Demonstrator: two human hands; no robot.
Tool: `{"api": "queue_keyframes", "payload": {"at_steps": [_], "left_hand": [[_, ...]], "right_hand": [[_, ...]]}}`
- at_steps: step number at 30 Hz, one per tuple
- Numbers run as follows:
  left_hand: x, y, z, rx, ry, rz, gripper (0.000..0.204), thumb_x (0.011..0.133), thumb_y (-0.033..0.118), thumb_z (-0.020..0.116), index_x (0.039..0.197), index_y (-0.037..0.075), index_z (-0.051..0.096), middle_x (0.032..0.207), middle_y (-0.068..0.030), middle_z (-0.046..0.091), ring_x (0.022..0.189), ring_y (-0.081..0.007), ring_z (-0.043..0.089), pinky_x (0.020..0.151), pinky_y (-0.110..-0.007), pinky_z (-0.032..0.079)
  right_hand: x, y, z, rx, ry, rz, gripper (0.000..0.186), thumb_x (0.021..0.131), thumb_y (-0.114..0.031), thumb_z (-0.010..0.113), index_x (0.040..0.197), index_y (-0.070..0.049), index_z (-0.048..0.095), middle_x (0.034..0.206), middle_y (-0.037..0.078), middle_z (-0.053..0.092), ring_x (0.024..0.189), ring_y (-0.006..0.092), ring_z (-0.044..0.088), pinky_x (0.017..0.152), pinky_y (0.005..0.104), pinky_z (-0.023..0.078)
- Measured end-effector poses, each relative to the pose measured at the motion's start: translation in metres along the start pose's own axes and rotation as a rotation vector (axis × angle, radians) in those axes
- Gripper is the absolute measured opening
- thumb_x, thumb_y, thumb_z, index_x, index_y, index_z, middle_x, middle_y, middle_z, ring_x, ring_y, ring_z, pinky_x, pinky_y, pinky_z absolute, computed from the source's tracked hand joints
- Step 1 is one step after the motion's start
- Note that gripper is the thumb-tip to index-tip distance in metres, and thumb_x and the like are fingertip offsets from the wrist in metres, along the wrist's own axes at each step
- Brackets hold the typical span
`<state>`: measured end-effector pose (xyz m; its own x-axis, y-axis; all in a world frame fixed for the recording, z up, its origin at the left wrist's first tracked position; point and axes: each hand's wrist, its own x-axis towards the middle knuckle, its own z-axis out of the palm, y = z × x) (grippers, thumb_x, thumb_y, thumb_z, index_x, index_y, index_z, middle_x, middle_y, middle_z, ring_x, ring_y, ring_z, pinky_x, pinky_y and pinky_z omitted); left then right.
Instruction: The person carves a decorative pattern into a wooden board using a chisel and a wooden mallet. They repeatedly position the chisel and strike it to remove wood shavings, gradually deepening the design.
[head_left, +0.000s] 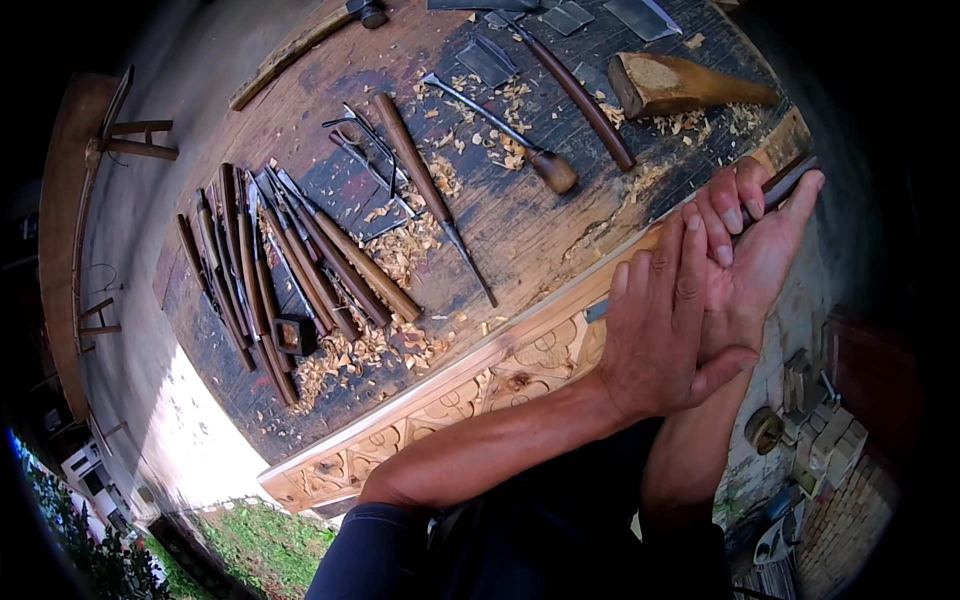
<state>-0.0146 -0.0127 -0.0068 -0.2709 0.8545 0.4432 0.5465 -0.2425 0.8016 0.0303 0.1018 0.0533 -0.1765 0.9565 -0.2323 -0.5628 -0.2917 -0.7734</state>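
Observation:
My right hand (750,270) is turned palm up, its fingers curled round the dark wooden handle of a chisel (790,185). Flat across it lies my left hand (655,330), fingers straight and side by side, thumb spread over the right wrist. A short grey blade end (597,310) shows beyond the left little finger; the middle of the tool is hidden under the hands. Both are above a pale wooden board (450,400) with carved leaf-like relief, lying along the bench's near edge. My left forearm covers part of the carving.
The dark, worn workbench (560,235) carries wood shavings. Several carving tools (290,260) lie bunched at left, beside a small black square holder (295,335). A wooden mallet (690,85), a long-handled gouge (435,185) and a wooden-handled chisel (505,135) lie farther off.

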Motion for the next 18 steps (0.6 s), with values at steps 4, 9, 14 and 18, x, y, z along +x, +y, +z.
{"api": "queue_keyframes", "payload": {"at_steps": [4, 9, 14, 18], "left_hand": [[-0.006, -0.002, -0.003, -0.033, 0.059, -0.003, 0.120, 0.093, 0.074, 0.061, 0.159, -0.019, 0.025, 0.159, -0.0412, 0.037, 0.105, -0.0436, 0.057, 0.089, -0.049, 0.044], [0.001, -0.005, 0.002, -0.103, 0.131, 0.151, 0.117, 0.094, 0.075, 0.056, 0.160, -0.017, 0.027, 0.161, -0.0408, 0.035, 0.102, -0.0427, 0.057, 0.087, -0.048, 0.044], [0.005, -0.004, 0.000, -0.094, 0.096, 0.153, 0.121, 0.093, 0.076, 0.059, 0.161, -0.018, 0.023, 0.159, -0.0411, 0.038, 0.106, -0.0440, 0.061, 0.090, -0.046, 0.047], [0.004, -0.005, 0.000, -0.078, 0.083, 0.137, 0.122, 0.093, 0.076, 0.059, 0.160, -0.019, 0.023, 0.159, -0.0418, 0.037, 0.108, -0.0446, 0.060, 0.091, -0.048, 0.046]], "right_hand": [[-0.011, 0.007, 0.015, 0.018, -0.013, 0.040, 0.072, 0.108, -0.076, 0.028, 0.071, -0.015, 0.038, 0.058, 0.005, 0.041, 0.042, 0.0130, 0.027, 0.038, 0.0267, 0.024], [-0.017, -0.007, 0.012, 0.045, -0.055, -0.067, 0.073, 0.107, -0.076, 0.027, 0.071, -0.014, 0.037, 0.057, 0.007, 0.044, 0.039, 0.0127, 0.025, 0.033, 0.0240, 0.022], [-0.016, -0.009, 0.011, 0.026, -0.027, -0.080, 0.072, 0.108, -0.076, 0.030, 0.072, -0.014, 0.038, 0.058, 0.007, 0.045, 0.039, 0.0128, 0.025, 0.034, 0.0241, 0.022], [-0.012, -0.007, 0.009, 0.022, -0.032, -0.060, 0.072, 0.108, -0.075, 0.030, 0.071, -0.014, 0.038, 0.058, 0.007, 0.044, 0.040, 0.0132, 0.025, 0.035, 0.0248, 0.022]]}}
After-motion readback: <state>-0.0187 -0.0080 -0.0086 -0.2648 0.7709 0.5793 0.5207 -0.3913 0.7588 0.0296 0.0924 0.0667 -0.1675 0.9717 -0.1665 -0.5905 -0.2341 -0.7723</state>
